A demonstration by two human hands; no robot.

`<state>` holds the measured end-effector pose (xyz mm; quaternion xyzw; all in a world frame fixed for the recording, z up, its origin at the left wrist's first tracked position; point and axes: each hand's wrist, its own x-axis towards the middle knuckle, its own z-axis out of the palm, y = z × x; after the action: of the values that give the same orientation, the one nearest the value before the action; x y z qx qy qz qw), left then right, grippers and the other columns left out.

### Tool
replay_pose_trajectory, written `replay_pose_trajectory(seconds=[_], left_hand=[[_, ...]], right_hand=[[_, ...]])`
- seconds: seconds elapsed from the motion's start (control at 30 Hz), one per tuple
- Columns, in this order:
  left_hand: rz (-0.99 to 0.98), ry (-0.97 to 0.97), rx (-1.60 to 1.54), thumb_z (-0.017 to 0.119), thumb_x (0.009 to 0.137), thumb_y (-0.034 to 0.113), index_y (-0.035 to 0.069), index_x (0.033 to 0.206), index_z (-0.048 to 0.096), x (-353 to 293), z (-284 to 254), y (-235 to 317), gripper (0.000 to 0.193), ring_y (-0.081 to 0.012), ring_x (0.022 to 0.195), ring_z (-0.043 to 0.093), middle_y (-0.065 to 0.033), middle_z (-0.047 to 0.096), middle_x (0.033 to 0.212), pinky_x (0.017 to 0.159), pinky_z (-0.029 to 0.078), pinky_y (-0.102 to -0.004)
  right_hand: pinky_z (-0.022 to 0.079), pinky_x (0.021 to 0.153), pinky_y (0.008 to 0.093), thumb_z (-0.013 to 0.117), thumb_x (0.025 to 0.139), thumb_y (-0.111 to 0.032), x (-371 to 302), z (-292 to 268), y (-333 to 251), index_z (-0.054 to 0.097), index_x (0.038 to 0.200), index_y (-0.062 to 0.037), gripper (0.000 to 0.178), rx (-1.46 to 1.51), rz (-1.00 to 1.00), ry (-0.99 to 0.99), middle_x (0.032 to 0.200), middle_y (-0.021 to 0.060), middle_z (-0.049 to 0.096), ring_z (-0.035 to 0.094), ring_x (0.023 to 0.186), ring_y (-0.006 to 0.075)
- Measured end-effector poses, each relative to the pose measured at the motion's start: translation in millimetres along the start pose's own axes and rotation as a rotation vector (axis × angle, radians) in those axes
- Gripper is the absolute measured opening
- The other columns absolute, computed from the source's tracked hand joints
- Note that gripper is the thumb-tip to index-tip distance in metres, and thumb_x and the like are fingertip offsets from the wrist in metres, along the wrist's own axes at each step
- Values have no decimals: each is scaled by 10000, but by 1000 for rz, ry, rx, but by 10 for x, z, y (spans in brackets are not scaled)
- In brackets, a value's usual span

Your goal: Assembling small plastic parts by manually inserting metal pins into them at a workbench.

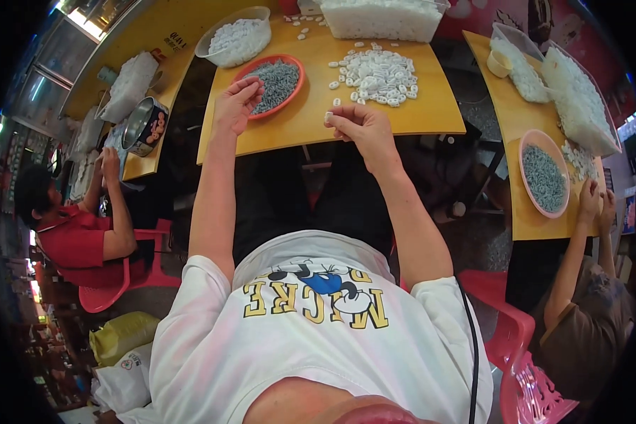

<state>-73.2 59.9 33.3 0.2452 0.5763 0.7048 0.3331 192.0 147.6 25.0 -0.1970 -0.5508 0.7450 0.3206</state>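
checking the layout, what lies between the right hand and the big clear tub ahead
A pile of small white pieces on the table, as the head view shows.

Left hand (239,106) by red bowl (303,76) of grey pieces (278,81), right hand (332,120) around white piece (328,116)

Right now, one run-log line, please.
left hand: nearest orange bowl of grey pieces | right hand: pinching small white piece | white pile: on yellow table

The table (427,116) looks like smooth, glossy wood; the red bowl (302,82) is of shiny plastic, the white pieces (378,75) also plastic, the grey pieces (279,81) like dull metal.
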Motion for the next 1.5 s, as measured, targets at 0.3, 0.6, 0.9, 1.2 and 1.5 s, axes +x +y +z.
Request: replay_pose_trajectory(seconds=[0.3,0.6,0.9,1.2,1.5], left_hand=[[-107,-276,-564,567,850,59,20,982,591,-473,199,-213,140,-135,762,611,-72,631,890,672,522,-249],[-234,-200,-602,585,838,50,62,953,605,-1150,600,-235,117,-112,696,590,-50,642,859,638,499,-241],[-272,-127,-616,591,832,43,67,945,607,-1225,635,-283,117,-91,640,556,-43,639,862,569,468,-201],[-255,-100,-591,600,823,30,60,963,598,-1228,683,-323,144,-82,616,545,-39,628,838,555,458,-187],[-87,-73,-441,600,806,-18,1,986,583,-1235,696,-361,183,-105,710,600,-77,632,872,623,495,-204]], right_hand=[[441,594,158,645,810,-106,10,107,-22,636,895,-33,113,120,92,-41,797,19,647,575,677,48],[432,595,163,659,795,-88,-137,256,-14,638,908,-6,142,89,57,-110,780,15,635,545,651,49],[441,615,186,663,789,-77,-164,336,21,636,912,16,157,-21,-35,-26,793,43,641,557,669,68],[433,577,174,665,783,-75,-155,310,30,636,894,30,156,-83,-21,-28,771,56,648,543,623,59],[432,553,173,670,780,-85,-165,327,35,639,873,36,156,-212,-73,26,744,58,644,548,610,59]])
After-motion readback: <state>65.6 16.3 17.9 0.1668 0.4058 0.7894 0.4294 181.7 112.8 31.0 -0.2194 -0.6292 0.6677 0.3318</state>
